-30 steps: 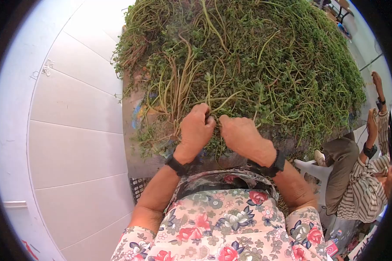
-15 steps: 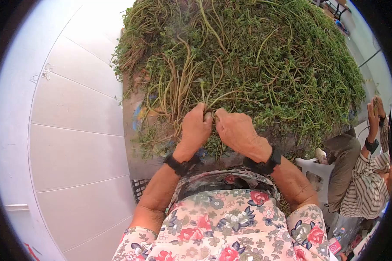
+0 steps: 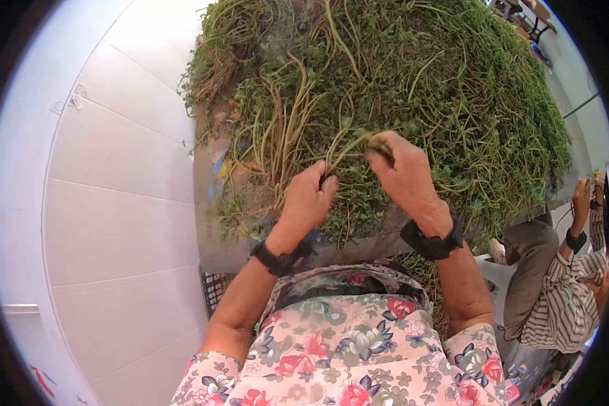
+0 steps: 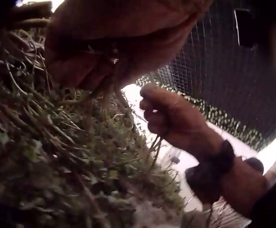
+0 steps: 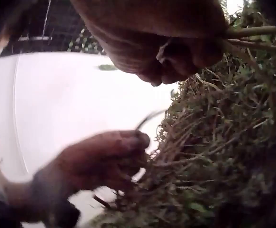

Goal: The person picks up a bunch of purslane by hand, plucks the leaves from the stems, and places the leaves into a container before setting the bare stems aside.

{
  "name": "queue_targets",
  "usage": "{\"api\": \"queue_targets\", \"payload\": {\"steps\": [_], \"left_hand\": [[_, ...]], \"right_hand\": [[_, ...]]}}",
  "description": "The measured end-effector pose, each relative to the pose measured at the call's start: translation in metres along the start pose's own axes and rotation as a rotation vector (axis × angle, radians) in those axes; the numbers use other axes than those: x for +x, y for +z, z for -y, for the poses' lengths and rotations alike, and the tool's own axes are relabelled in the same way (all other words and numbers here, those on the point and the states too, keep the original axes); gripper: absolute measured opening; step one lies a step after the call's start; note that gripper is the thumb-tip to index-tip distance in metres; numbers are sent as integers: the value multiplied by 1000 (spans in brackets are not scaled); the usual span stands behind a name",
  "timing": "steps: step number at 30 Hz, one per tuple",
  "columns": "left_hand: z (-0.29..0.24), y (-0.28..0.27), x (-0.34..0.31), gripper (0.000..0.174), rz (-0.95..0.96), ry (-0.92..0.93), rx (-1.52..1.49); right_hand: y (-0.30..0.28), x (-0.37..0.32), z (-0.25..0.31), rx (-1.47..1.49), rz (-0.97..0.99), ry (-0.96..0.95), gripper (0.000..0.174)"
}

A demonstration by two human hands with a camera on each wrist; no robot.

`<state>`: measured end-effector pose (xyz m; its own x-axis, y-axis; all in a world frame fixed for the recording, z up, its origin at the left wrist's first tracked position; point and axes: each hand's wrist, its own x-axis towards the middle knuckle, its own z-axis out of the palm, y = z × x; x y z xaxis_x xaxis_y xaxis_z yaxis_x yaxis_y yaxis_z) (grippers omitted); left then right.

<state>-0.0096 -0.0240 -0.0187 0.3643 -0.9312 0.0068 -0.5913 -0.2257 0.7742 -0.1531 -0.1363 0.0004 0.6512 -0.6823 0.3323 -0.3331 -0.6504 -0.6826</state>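
A wide heap of green leafy stems [image 3: 426,101] covers the table. In the head view the left hand [image 3: 307,201] pinches thin stems between thumb and curled fingers near the heap's front edge. Up and to its right, the right hand [image 3: 407,172] grips stems with curled fingers, apart from the left. The left wrist view shows the left hand [image 4: 114,42] close up with stems below it and the right hand [image 4: 176,116] beyond. Stems stick out from the right hand [image 5: 166,38] in the right wrist view; the left hand [image 5: 100,159] is lower down.
The grey table edge [image 3: 250,256] runs in front of the person. White panels [image 3: 125,237] stand at the left. A black perforated crate [image 3: 215,291] is below the table's left corner. At the right, another person in a striped top [image 3: 558,304] sits near a white chair [image 3: 484,260].
The hands were close together over the stems. The right hand has moved up and right, away from the left, with stems in its grip. The left hand has barely moved.
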Motion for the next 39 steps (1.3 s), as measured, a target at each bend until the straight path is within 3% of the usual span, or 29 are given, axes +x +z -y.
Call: {"api": "queue_targets", "payload": {"steps": [1,5,8,10,16,19,22,23,25,27,28,30,32,34,37,39], "left_hand": [[-5,2,-2,12,-34,38,29],[-4,8,-3,13,-49,195,42],[-2,7,-3,14,-60,236,128],[-3,8,-1,14,-77,195,192],[2,20,8,15,-57,-161,-484],[-6,22,8,15,-81,-170,-681],[-24,16,10,16,-156,-196,-684],[-23,16,11,16,-195,-110,-557],[-14,11,18,16,-266,66,-293],[8,-5,25,16,-228,-152,-533],[13,-9,29,16,-208,-256,-655],[1,-6,21,16,-153,-291,-817],[-24,-14,12,16,-103,-321,-855],[-15,-13,10,18,-59,-255,-909],[-12,-11,11,18,-34,-214,-892],[-20,-13,9,19,-55,-192,-840]], "right_hand": [[-4,3,0,59,-58,-88,18],[9,-2,-6,-66,76,-314,20],[5,-8,-5,-162,155,-317,13],[10,-14,-1,-223,173,-257,10],[26,-21,10,-107,53,-91,9],[26,-19,9,31,25,-19,10],[20,-7,8,188,61,125,8],[18,-4,10,245,81,184,7],[19,-6,23,130,7,-74,5],[15,-9,44,117,1,-298,6],[14,-8,41,83,5,-255,6],[13,-3,24,15,16,-165,5],[-7,9,6,246,68,267,17],[-26,14,-5,526,166,535,19],[-21,16,5,296,185,299,19],[-3,14,-1,242,210,25,20]]}}
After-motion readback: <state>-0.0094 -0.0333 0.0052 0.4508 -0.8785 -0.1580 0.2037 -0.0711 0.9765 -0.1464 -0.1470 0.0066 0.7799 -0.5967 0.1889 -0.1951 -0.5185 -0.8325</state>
